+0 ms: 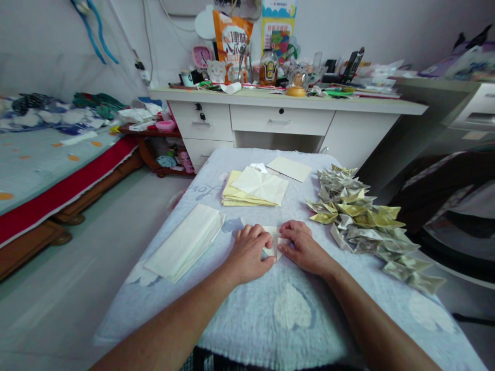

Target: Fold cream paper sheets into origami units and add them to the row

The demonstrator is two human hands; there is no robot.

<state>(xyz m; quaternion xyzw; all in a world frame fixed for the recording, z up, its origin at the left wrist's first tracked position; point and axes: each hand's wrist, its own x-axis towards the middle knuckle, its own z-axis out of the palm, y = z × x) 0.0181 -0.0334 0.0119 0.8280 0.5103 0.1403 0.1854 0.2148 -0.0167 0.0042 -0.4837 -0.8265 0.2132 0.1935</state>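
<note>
Cream paper, a small piece (275, 235), lies just in front of the yellow stack (232, 192), on its near side, between the person's two hands. The left hand (253, 252) rests on its left edge with curled fingers; the right hand (303, 247) meets its right edge with thumb and forefinger apart. Whether either hand pinches the piece or merely presses it cannot be told; working from opposite edges presumably keeps it flat and square. Crowning the yellow stack is a white creased sheet (260, 185); a plain cream sheet (290, 169) lies beyond it. Left of the stack and nearer the wearer is a long white paper bundle (183, 241); right of it, pointed folded shapes (359, 214) are massed together, probably set aside to leave the middle free.

Supporting all is a pale blue patterned cloth (216, 319). Past the stack stands a white desk (278, 119), crowded with an orange bag (234, 44) and a jar (268, 69); far left of it, a bed (65, 172) with red trim.
</note>
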